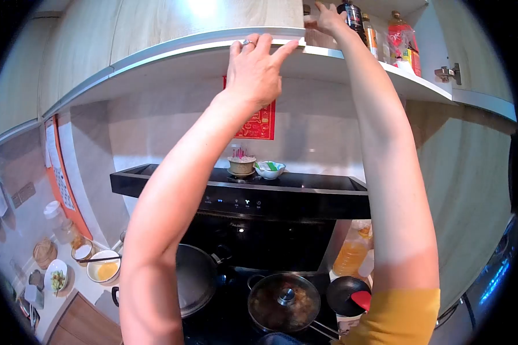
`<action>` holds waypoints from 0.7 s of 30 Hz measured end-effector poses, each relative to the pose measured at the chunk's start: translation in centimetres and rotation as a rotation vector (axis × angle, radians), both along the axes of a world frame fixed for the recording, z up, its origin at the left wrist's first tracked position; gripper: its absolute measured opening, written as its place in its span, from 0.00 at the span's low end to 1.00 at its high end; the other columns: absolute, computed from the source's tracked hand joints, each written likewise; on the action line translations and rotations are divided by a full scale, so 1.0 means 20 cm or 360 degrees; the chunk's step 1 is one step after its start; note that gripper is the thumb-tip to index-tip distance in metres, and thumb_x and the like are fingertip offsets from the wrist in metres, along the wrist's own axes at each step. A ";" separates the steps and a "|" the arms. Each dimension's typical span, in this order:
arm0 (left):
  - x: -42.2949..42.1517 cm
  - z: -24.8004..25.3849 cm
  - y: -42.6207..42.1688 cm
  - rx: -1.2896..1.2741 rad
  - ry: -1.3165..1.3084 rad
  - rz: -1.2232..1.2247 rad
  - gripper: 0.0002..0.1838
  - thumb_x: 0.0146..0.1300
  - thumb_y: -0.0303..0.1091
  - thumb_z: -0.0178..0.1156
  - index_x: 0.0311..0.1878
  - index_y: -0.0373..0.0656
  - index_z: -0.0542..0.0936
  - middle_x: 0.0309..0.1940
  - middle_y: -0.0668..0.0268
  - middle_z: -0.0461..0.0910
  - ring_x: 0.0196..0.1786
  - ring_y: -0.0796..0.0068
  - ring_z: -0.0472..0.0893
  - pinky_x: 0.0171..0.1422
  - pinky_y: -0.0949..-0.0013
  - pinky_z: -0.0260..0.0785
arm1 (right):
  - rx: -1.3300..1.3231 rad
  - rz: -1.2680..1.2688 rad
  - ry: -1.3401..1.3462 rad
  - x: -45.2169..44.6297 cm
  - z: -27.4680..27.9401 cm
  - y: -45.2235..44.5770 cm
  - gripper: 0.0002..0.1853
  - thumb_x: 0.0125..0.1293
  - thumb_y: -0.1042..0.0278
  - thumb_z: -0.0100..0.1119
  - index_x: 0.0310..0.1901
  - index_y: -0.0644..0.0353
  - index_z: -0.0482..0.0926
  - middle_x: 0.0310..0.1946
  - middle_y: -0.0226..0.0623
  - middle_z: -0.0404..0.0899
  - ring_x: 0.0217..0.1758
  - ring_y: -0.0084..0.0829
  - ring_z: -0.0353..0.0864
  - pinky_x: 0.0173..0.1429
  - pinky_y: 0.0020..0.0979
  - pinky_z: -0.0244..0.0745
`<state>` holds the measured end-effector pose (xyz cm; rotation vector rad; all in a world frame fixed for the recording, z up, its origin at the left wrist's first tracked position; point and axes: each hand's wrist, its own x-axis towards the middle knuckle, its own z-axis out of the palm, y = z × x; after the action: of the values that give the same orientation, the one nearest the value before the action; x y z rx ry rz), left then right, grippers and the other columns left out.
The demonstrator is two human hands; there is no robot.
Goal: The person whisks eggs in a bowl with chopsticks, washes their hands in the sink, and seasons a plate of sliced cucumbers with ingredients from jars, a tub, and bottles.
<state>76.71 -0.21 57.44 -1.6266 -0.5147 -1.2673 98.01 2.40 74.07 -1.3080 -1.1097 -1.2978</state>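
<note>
1. Your left hand [253,72] was raised to the silver-white edge strip [201,43] below the pale wood-grain cabinet door [213,17]. Fingers bent and parted against it; could not tell whether they gripped.
2. Your right hand [331,22] was inside the open cabinet, above its white shelf [411,82]. Fingers partly hidden; could not tell whether they held anything.
3. The dark, pale-labelled bottle [354,20] stood on that shelf, just right of your right hand; contact unclear.
4. Further right stood a slim orange-labelled bottle [371,41] and a large red-labelled plastic bottle [402,37].
5. Below your arms: black range hood [288,198], glass-lidded pan [273,318].
</note>
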 end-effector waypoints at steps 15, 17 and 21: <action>0.28 -0.11 -0.17 -0.0312 -0.0290 -0.0661 0.37 0.49 0.42 0.65 0.62 0.45 0.62 0.58 0.52 0.60 0.64 0.56 0.58 0.61 0.56 0.57 | 0.0481 0.1028 0.0067 0.24 -0.01 -0.33 0.17 0.45 0.62 0.68 0.33 0.64 0.76 0.32 0.44 0.80 0.36 0.37 0.79 0.42 0.34 0.72; 0.41 -0.06 -0.29 -0.0929 -0.0263 -0.1355 0.38 0.51 0.44 0.64 0.63 0.44 0.60 0.58 0.50 0.61 0.63 0.57 0.60 0.59 0.59 0.60 | 0.0553 0.0966 0.0003 0.28 -0.04 -0.50 0.17 0.46 0.62 0.68 0.34 0.64 0.76 0.31 0.43 0.80 0.36 0.36 0.78 0.42 0.34 0.72; 0.62 0.05 -0.51 -0.1971 0.0071 -0.2868 0.52 0.51 0.57 0.63 0.67 0.43 0.42 0.61 0.43 0.52 0.63 0.48 0.59 0.57 0.47 0.65 | 0.0549 0.1114 -0.0111 0.28 -0.13 -0.92 0.15 0.50 0.63 0.66 0.35 0.64 0.76 0.30 0.41 0.79 0.34 0.30 0.77 0.40 0.31 0.72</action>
<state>89.15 -10.51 58.45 -3.4234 0.6641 -2.2791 103.55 -15.95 71.43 -0.5397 -1.1805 -0.9440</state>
